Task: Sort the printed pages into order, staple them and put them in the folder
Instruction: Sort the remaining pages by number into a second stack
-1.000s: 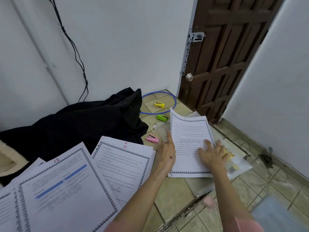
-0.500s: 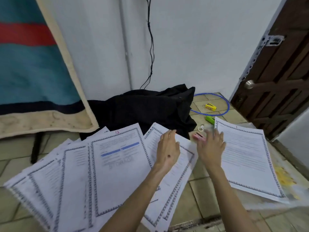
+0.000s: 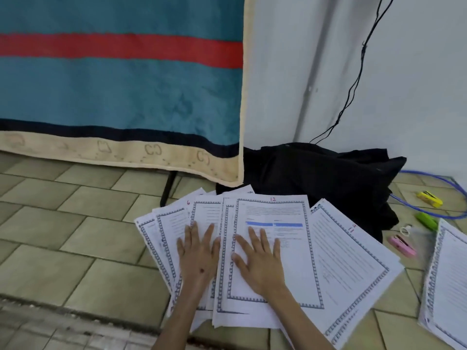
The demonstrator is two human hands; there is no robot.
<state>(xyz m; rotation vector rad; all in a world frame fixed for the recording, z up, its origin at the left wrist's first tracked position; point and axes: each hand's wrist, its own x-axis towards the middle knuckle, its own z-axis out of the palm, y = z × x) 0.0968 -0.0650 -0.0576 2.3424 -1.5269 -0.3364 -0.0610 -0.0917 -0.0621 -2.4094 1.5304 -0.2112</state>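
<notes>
Both hands flat on fanned printed pages (image 3: 336, 251) spread on the tiled floor (image 3: 75, 238). Left hand (image 3: 198, 256) – fingers straight, spread, pressing sheets on the left part of the fan, one marked 6 just beyond its fingertips. Right hand (image 3: 260, 263) – fingers straight and splayed, palm down on the top sheet marked 12 (image 3: 290, 269), blue bars just past its fingertips. Neither hand grips anything. Sheet marked 11 fans out right of the right hand. Separate page stack (image 3: 447, 286) well right of it, at frame edge. Pink stapler (image 3: 402, 245), green one (image 3: 427, 220), yellow one (image 3: 429, 199) lie beyond and right of the right hand. Black cloth (image 3: 328, 173) beyond the fan.
</notes>
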